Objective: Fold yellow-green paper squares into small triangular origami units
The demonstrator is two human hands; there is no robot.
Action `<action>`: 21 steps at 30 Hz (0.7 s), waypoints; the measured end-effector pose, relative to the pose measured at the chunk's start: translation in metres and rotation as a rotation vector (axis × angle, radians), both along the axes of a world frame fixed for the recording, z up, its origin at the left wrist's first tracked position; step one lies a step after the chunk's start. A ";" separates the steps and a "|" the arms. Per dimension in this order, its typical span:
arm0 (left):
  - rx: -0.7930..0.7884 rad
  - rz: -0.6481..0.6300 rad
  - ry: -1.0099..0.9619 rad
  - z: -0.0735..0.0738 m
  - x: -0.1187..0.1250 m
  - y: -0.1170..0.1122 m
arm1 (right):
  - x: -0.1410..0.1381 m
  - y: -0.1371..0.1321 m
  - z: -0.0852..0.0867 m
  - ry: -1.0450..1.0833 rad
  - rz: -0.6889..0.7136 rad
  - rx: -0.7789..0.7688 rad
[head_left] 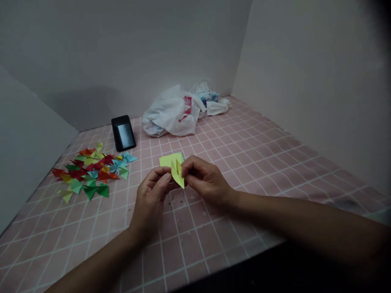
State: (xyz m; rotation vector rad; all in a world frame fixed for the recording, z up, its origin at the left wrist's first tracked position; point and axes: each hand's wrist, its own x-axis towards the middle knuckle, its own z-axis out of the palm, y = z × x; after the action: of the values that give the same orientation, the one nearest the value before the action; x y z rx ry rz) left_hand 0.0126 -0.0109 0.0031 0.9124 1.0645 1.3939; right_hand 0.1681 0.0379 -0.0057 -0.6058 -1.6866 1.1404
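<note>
A small folded piece of yellow-green paper (177, 173) is pinched between both hands just above the pink checked table (250, 150). My left hand (152, 197) grips its left edge with thumb and fingertips. My right hand (205, 179) closes on its right side. Directly behind the hands, a flat sheet of yellow-green paper (170, 159) lies on the table. A heap of folded paper triangles (91, 169) in red, green, blue, orange and yellow is spread to the left.
A black phone (123, 132) leans upright behind the heap. White plastic bags (180, 110) lie bunched near the back corner. Grey walls close in the table at the left, back and right. The table's front edge runs beneath my forearms.
</note>
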 end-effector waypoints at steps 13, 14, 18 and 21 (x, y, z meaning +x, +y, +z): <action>0.067 0.133 0.216 0.003 0.000 0.000 | -0.001 0.003 -0.007 -0.032 0.080 -0.243; 0.053 0.126 0.214 0.003 0.000 0.000 | -0.002 0.003 -0.008 -0.036 0.085 -0.253; -0.021 0.033 0.253 0.000 -0.003 -0.002 | -0.003 0.004 -0.009 -0.041 0.089 -0.255; -0.035 0.019 0.307 -0.001 -0.006 -0.002 | -0.003 0.003 -0.007 -0.057 0.081 -0.237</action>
State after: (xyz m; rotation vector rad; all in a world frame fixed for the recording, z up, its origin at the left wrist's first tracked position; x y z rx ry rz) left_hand 0.0067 -0.0130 0.0017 1.1171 1.3255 1.2720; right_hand 0.1656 0.0408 -0.0127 -0.7285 -1.6486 1.4064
